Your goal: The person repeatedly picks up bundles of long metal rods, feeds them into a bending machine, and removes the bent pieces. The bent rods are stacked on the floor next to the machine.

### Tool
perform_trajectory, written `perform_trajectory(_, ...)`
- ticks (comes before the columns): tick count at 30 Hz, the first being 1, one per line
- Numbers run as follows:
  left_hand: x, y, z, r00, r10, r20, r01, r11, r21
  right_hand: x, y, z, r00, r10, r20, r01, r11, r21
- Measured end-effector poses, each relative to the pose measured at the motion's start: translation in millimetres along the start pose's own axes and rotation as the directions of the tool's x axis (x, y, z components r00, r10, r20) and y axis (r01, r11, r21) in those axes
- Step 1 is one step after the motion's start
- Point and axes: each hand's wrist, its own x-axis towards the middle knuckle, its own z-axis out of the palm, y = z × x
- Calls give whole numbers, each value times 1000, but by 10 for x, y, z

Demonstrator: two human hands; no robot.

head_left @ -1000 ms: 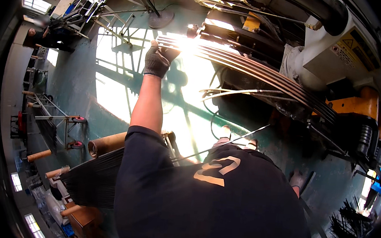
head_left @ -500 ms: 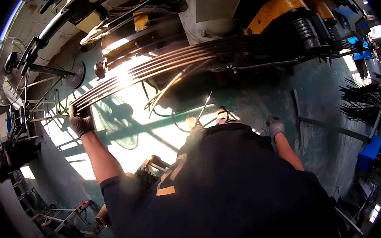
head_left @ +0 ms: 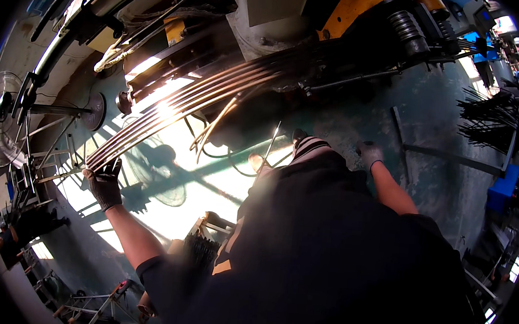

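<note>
Several long thin metal rods (head_left: pixel 179 102) run in a loose fan from the dark machine down to the left, shining in sunlight. At their left ends is my left hand (head_left: pixel 104 187), in a dark glove with light fingertips. Its thumb and fingers close around the rod ends. My right hand (head_left: pixel 370 153), in a grey glove, hangs low beside my right leg. It holds nothing visible, with its thumb apart from loosely bent fingers. A few bent rods (head_left: pixel 216 128) droop below the bundle.
A machine with an orange arm (head_left: pixel 360 11) and a coil spring (head_left: pixel 406 28) spans the far side. A floor fan (head_left: pixel 4 114) stands at left. At right, dark rods (head_left: pixel 488 119) lie on a metal frame (head_left: pixel 455 159) near a blue box (head_left: pixel 503 188).
My left hand has shifted slightly left and down at the rod ends, its fingers more extended. My right hand has risen a little. The view has turned slightly.
</note>
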Motion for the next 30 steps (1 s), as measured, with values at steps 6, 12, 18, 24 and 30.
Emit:
perform_trajectory(6,-251,-96,438,950,155,-272,-196,972,-128,609,-379,-29,962,163,218,-193,973,124)
perform_trajectory(12,-579,-1391,1163,780,-162,-605,-67,939,-338,1533,-199,-135,857,-250,451,449,791,-416)
perform_trajectory(18,-836,-3099,2228,689,-638,-344,418,738,-530,2217,226,-246,863,-505,25,482,805,-345)
perform_trajectory(24,-700,-3420,2765,813,-568,130,528,813,246,2391,1,-600,932,-349,94,360,918,-163)
perform_trajectory(30,-610,-3120,2560,862,-473,-185,454,881,-134,1815,-102,-645,933,-252,259,294,946,-139)
